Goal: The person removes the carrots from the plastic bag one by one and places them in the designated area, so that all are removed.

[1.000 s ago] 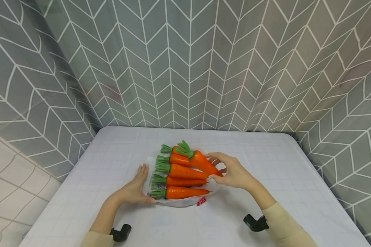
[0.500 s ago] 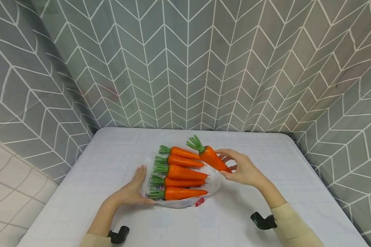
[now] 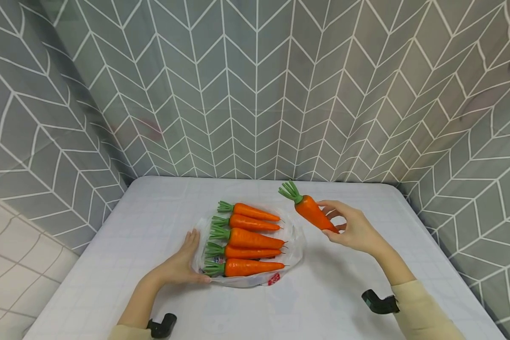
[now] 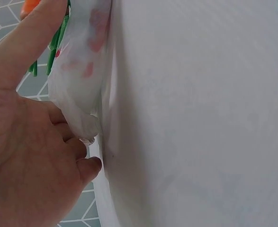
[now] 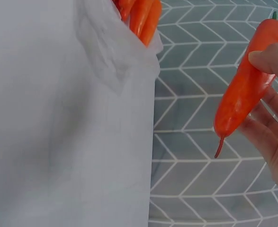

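Observation:
My right hand (image 3: 350, 225) holds a carrot (image 3: 314, 213) with a green leafy top above the table, to the right of a clear plastic bag (image 3: 295, 245). In the right wrist view, the thumb lies on the side of this carrot (image 5: 245, 90) and its thin root tip points down. Several more carrots (image 3: 255, 238) lie in a column on the bag, green tops to the left. At the bag's left edge rests my left hand (image 3: 180, 264), its thumb apart from the other fingers. The left wrist view has the bag's rumpled edge (image 4: 79, 90) against these fingers.
A white cloth covers the table (image 3: 255, 316). Grey curtains (image 3: 255, 94) with white zigzag lines stand behind it and at both sides. Each wrist wears a black camera mount, one on the left (image 3: 161, 326) and one on the right (image 3: 380, 302).
My right hand has lifted the top carrot off the others and carried it right, past the bag's edge. The left hand has stayed at the bag's left side.

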Tool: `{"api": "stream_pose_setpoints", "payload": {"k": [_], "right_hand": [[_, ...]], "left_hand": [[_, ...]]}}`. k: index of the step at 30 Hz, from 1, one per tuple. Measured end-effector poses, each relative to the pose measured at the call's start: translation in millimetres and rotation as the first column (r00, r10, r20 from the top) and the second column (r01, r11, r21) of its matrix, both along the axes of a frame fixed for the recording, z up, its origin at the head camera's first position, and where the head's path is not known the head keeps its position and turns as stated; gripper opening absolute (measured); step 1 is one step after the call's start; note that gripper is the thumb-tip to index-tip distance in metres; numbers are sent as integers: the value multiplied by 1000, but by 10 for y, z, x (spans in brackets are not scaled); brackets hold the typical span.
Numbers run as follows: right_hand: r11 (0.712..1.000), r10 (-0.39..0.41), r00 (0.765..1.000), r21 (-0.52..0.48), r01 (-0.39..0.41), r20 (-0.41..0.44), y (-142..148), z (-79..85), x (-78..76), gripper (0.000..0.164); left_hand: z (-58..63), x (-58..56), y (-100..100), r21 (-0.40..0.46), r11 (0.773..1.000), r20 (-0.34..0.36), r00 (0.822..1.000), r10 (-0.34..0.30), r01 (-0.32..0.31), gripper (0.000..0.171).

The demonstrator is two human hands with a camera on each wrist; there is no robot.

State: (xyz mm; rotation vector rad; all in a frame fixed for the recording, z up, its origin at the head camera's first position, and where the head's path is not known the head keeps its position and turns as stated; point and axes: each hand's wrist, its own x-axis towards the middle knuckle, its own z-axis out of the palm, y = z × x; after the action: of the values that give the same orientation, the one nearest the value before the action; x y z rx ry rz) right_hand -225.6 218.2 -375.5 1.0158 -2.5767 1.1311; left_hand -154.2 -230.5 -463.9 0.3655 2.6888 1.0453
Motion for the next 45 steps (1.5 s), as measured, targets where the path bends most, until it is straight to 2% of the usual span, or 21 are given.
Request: {"api": "stream_pose_setpoints", "payload": {"k": [13,19,30,45], "right_hand": [[995,-77,997,59,78,-14,295,-65,-138,69],[991,-119,993,71,118,12,429,-62,-159,68],[980,-177,984,93,176,1,718,-120,-203,68],[963,-232,971,156,220,62,993,-278,-404,66]], "left_hand": [[11,14,-10,6,1000,-6,1000,10,-10,134],[23,36,-7,11,1000,-3,1000,17,-17,133],[24,44,-27,9,1000,-13,1000,13,-13,133],[24,52,-24,18,1000,-11,1000,5,-5,133]]}}
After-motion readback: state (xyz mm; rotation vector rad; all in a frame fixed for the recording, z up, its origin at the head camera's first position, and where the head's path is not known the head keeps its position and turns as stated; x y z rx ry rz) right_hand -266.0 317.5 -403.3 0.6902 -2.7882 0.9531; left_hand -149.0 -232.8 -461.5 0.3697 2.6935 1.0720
